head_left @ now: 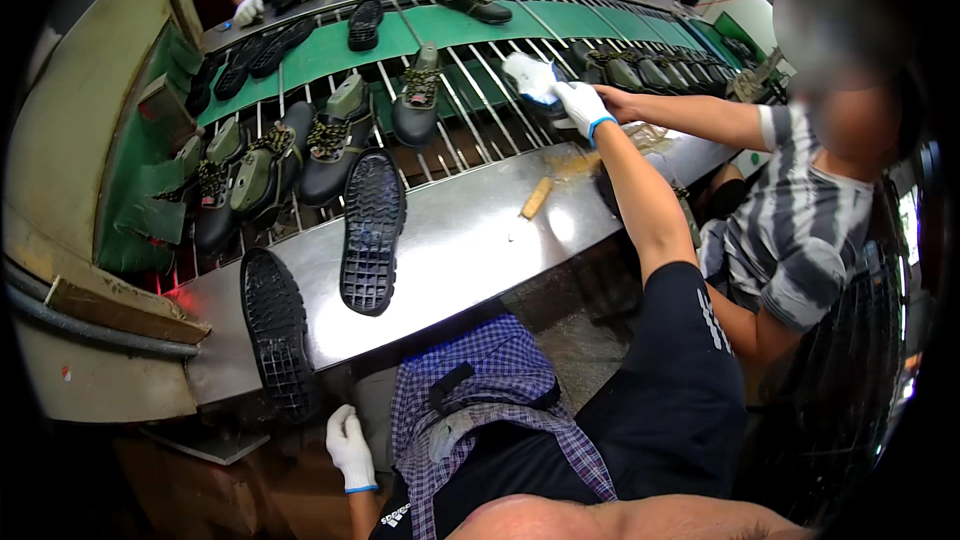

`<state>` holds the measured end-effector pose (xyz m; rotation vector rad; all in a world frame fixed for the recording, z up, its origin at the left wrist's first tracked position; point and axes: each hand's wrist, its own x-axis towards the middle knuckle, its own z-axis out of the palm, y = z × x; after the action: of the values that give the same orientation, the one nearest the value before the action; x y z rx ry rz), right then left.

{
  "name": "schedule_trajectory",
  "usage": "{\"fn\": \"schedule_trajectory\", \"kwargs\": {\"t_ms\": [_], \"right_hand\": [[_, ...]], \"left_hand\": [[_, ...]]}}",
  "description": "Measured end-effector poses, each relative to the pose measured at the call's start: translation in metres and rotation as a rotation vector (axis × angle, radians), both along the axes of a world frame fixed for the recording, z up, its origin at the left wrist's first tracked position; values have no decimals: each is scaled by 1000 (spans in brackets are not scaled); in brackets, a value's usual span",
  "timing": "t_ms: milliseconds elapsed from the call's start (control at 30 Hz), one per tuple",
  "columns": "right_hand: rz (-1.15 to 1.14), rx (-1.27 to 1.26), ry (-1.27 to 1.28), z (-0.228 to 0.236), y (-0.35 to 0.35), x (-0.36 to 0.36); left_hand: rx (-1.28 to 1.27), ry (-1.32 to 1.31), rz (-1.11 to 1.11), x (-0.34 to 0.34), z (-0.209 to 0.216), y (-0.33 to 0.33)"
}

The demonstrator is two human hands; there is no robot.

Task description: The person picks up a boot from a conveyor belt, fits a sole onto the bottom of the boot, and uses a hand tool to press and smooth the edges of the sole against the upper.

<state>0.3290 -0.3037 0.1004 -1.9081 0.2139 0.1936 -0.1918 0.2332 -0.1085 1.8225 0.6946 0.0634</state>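
Note:
My right hand (580, 110), in a white glove with a blue cuff, reaches across the bench to the conveyor. Its fingers close at the edge of a crumpled-looking white item with blue on it (532, 78); a dark part shows beneath, and its kind is unclear. A co-worker's bare hand (616, 104) is right beside mine. Low by the bench's front edge hangs my gloved left hand (350, 450), fingers loosely bent and nothing visible in them. Near it, a black lugged shoe sole (275, 330) overhangs the bench edge. Another black sole (372, 230) lies on the metal top.
A yellowish wooden-looking handle (537, 198) lies on the metal bench (450, 230). Black-and-olive shoes (415, 105) stand along the roller conveyor, with a green belt (420, 28) behind. A co-worker in a striped shirt (800, 210) sits at right. Gloved people work across the line.

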Motion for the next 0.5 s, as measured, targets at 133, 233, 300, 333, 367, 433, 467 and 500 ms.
{"fn": "schedule_trajectory", "kwargs": {"t_ms": [133,233,300,333,367,433,467,500], "right_hand": [[-370,649,-73,2,26,-82],[-188,663,-123,5,43,-194],[-14,742,-22,-1,38,-258],[73,761,61,4,35,-289],[58,786,32,5,44,-313],[-169,871,-132,23,91,-354],[-56,788,-68,10,76,-369],[53,846,-57,17,81,-386]], "left_hand": [[207,-392,-428,49,72,-47],[181,-679,-577,101,116,-74],[177,-594,-643,135,142,-78],[157,-689,-674,158,151,-84],[183,-802,-705,183,149,-80],[-150,-793,-701,206,148,-81],[-430,-694,-783,208,151,-79],[-837,-550,-788,198,154,-85]]}}
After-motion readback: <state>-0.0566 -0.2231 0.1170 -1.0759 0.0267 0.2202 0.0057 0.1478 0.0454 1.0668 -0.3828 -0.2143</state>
